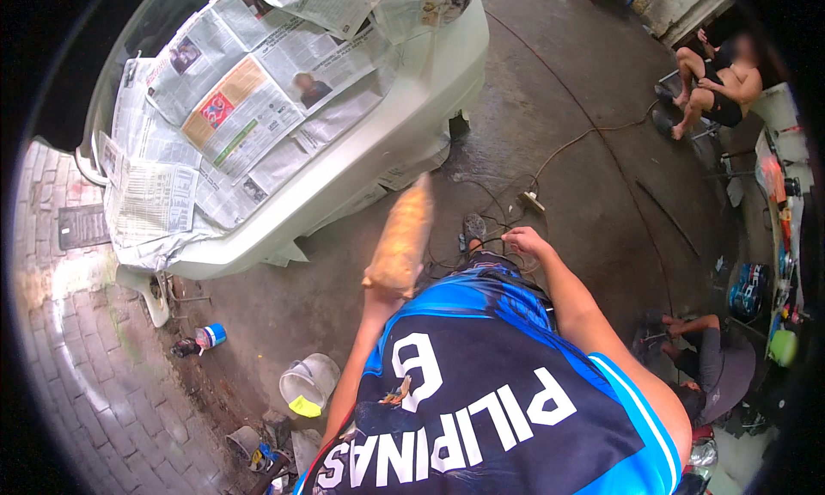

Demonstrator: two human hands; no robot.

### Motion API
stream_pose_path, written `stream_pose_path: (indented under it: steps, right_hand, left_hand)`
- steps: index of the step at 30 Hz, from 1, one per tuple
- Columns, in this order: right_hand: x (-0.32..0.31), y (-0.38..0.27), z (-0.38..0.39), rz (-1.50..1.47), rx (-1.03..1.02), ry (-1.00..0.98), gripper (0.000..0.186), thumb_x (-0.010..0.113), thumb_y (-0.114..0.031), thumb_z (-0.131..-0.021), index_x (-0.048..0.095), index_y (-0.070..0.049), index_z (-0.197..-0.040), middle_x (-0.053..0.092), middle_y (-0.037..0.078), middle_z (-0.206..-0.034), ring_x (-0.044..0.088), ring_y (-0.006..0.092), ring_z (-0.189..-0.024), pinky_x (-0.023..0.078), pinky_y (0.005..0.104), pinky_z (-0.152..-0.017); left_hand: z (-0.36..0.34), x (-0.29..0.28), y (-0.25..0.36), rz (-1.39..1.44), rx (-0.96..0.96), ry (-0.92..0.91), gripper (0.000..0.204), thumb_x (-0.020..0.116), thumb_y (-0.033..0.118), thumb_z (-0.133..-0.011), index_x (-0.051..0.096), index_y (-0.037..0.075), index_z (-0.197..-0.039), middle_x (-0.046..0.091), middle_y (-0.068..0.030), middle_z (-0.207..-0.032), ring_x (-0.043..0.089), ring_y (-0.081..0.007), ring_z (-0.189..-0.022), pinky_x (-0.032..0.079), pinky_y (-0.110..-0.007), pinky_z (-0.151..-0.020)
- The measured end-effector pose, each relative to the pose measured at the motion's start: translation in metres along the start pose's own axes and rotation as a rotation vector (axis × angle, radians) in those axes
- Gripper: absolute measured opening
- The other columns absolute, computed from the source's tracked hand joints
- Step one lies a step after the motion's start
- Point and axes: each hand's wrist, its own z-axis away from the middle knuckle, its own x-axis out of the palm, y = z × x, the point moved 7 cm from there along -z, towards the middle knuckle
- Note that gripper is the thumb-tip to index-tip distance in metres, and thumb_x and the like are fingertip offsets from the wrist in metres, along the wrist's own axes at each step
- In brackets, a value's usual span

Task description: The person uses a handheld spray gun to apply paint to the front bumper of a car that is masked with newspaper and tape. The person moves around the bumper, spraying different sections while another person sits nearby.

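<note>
Your left hand (388,282), at eleven o'clock from your body, is wrapped around the lower end of a long orange-yellow pack (404,233). The pack is motion-blurred, so its contents are hard to make out; it points up and away, toward twelve.

Your right hand (528,241) sits between twelve and one, fingers drawn close together beside a thin dark cord (493,240); you cannot tell from here whether they grip it. A small white block (533,202) lies on the floor beyond.

At ten to eleven stands a whitish car body panel (460,61), covered with newspaper sheets (284,147). A white bucket (319,372) with a yellow piece (303,406) at its rim is at nine. One person (733,81) sits at one o'clock; another person (730,370) crouches at three.
</note>
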Motion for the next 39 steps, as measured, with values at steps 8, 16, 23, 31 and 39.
stream_pose_path:
  steps: [8, 16, 23, 31, 39]
  right_hand:
    - [-0.008, 0.008, -0.009, -0.041, -0.019, 0.055, 0.029, 0.070, -0.024, -0.082, 0.065, -0.002, -0.100, 0.054, 0.000, -0.063, 0.049, 0.0100, -0.053, 0.038, 0.0258, -0.047]
    - [0.011, 0.022, -0.011, -0.020, 0.003, -0.073, 0.024, 0.070, -0.021, -0.083, 0.067, -0.003, -0.097, 0.056, 0.001, -0.065, 0.049, 0.0106, -0.051, 0.038, 0.0254, -0.047]
    - [-0.007, 0.026, -0.014, 0.020, 0.004, -0.050, 0.023, 0.070, -0.020, -0.082, 0.068, -0.003, -0.097, 0.059, 0.002, -0.070, 0.051, 0.0097, -0.056, 0.040, 0.0262, -0.049]
    - [-0.031, 0.017, -0.003, 0.124, -0.025, 0.053, 0.028, 0.070, -0.022, -0.081, 0.066, -0.002, -0.101, 0.061, 0.002, -0.074, 0.052, 0.0089, -0.059, 0.041, 0.0256, -0.051]
    - [-0.048, 0.033, 0.001, 0.079, 0.066, 0.041, 0.030, 0.071, -0.023, -0.081, 0.066, -0.003, -0.103, 0.058, 0.001, -0.067, 0.051, 0.0092, -0.055, 0.040, 0.0251, -0.047]
  left_hand:
    - [0.034, -0.016, -0.035, 0.087, -0.435, -0.054, 0.026, 0.075, 0.023, -0.078, 0.058, 0.008, -0.091, 0.059, -0.0021, -0.073, 0.057, -0.0129, -0.063, 0.047, -0.027, -0.056]
    - [0.210, -0.126, -0.130, 0.677, -1.177, 0.944, 0.020, 0.067, 0.017, -0.082, 0.052, 0.011, -0.070, 0.046, 0.0009, -0.060, 0.045, -0.0110, -0.052, 0.040, -0.026, -0.051]
    - [0.194, -0.049, -0.152, 0.656, -1.232, 0.797, 0.024, 0.070, 0.020, -0.081, 0.050, 0.014, -0.068, 0.047, 0.0011, -0.060, 0.046, -0.0111, -0.052, 0.039, -0.027, -0.049]
    - [0.012, 0.091, -0.076, 0.184, -0.383, -0.159, 0.032, 0.074, 0.031, -0.080, 0.060, 0.005, -0.092, 0.061, -0.0037, -0.083, 0.058, -0.0154, -0.073, 0.046, -0.033, -0.063]
    - [0.054, 0.095, -0.096, 0.204, -0.384, -0.248, 0.038, 0.069, 0.031, -0.081, 0.062, 0.007, -0.111, 0.064, -0.0071, -0.111, 0.057, -0.0231, -0.108, 0.044, -0.039, -0.091]
